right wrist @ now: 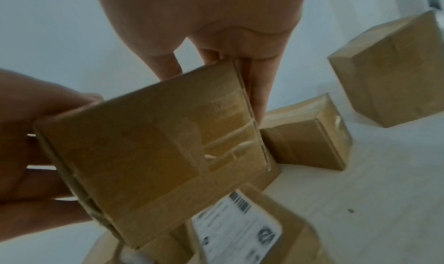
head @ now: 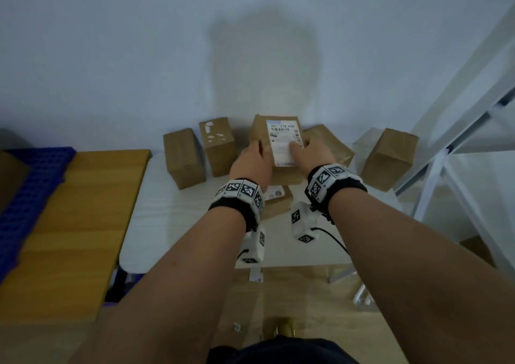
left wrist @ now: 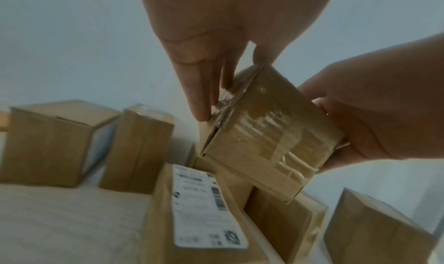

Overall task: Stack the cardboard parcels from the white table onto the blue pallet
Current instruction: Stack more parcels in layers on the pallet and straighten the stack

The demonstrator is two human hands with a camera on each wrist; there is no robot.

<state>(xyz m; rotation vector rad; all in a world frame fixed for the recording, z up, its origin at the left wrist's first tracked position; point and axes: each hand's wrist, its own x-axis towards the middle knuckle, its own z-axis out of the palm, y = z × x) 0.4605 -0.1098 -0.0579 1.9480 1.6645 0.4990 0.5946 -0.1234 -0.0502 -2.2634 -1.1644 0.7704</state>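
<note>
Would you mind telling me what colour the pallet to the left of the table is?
Blue pallet; it shows only in the head view.

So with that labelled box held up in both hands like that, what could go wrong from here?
1. The left hand and right hand hold the brown cardboard parcel with the white shipping label only at its sides; it might slip.
2. It hangs above a smaller labelled cardboard parcel and could drop on it.
3. Swinging left toward the blue plastic pallet, it may clip the two upright cardboard parcels.
</note>
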